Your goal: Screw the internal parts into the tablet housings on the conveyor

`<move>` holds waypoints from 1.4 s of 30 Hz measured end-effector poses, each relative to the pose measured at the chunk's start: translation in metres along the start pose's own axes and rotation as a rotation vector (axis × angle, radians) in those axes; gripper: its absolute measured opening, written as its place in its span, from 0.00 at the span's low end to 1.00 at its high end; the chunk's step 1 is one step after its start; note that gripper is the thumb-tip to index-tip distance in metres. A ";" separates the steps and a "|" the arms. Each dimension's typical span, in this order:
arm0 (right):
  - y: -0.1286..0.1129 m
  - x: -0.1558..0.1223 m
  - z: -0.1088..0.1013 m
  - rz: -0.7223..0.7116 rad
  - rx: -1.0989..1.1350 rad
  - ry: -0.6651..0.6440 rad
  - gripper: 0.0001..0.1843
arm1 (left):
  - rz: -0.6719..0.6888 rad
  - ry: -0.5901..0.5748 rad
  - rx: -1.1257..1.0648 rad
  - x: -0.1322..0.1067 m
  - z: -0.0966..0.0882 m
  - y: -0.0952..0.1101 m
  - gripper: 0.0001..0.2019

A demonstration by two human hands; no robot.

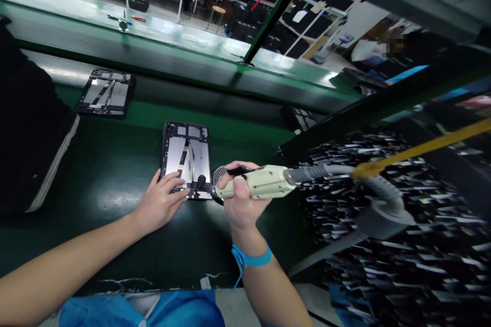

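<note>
A tablet with its back off (199, 156) lies on the green bench, its silver battery and dark flat cables showing. My left hand (163, 202) rests on its lower left part, fingers stretched flat over the battery's lower end. In my right hand (245, 204) is a pale green electric screwdriver (270, 182), fingers wrapped round its body. Its tip reaches the tablet's lower right corner; whether it touches a screw I cannot tell. Behind those fingers, partly hidden, sits a round perforated dish (219, 176). A blue band (255, 258) circles my right wrist.
A second opened tablet (105, 93) lies at the back left, another (301, 118) at the back right. Black fabric (28, 127) hangs at left. Many dark strips (422, 245) fill the right side. A yellow strap (429, 145) holds the tool's cable. People work beyond the ledge.
</note>
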State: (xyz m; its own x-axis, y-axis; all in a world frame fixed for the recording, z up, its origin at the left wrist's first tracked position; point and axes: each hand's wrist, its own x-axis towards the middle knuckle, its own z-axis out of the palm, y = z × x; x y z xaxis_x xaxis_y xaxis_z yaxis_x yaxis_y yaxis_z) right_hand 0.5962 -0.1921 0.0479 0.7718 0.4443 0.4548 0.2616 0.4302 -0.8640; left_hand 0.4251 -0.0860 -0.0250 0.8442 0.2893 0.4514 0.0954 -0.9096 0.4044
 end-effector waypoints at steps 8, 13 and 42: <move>0.004 -0.020 0.022 0.113 0.044 -0.159 0.12 | -0.020 -0.018 -0.001 0.001 -0.001 0.002 0.11; 0.010 -0.023 0.022 0.133 0.050 -0.174 0.13 | -0.027 -0.028 -0.007 0.001 -0.001 0.003 0.12; 0.017 0.019 -0.029 -0.008 -0.216 0.193 0.07 | -0.004 -0.030 -0.003 -0.001 -0.003 -0.004 0.12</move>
State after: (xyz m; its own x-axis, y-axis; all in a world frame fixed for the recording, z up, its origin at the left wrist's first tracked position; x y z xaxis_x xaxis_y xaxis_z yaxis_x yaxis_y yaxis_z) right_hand 0.6325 -0.1993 0.0355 0.8598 0.2754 0.4300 0.3692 0.2465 -0.8961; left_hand 0.4223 -0.0818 -0.0242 0.8594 0.2834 0.4256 0.0970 -0.9076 0.4086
